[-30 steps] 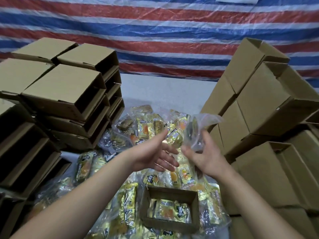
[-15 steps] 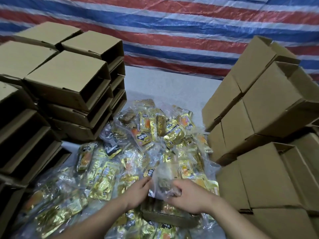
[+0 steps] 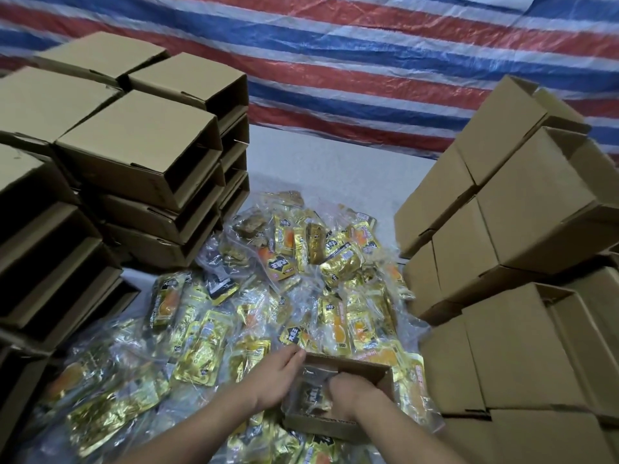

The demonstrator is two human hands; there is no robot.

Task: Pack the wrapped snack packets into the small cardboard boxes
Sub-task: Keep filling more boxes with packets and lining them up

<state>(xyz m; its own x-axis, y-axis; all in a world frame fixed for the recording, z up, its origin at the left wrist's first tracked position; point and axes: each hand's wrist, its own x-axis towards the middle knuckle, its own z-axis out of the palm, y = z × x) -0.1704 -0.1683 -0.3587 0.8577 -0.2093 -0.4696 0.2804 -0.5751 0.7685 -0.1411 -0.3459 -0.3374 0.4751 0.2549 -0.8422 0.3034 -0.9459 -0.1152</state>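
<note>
Both hands are down at the open box [image 3: 338,396], which sits low in the frame on top of the spread of packets. The right hand [image 3: 348,395] is inside the box, fingers curled down onto a clear-wrapped packet [image 3: 310,393] and apparently pressing or gripping its right end; exactly how the fingertips close cannot be seen. The left hand [image 3: 278,376] lies against the box's left wall with fingers extended toward the far corner, apparently steadying the box or guiding the packet's edge — whether it pinches the wrapper cannot be told.

Governing relation: the packet lies directly under and between the two hands, already within the box walls. Its long axis appears to run from the far-left corner toward the near side. The right hand is the nearer one, on top of it; seating it flat is judged to be a straight downward press.

The loose packets [image 3: 268,296] — gold foil with orange pictures inside clear wrap — lie heaped on the table beyond and to the left of the box. Empty boxes [image 3: 140,152] are stacked at left, further boxes [image 3: 522,209] at right. A striped tarp [image 3: 335,61] hangs behind.

Black labels with light characters show on several packets; they are too small to read.
</note>
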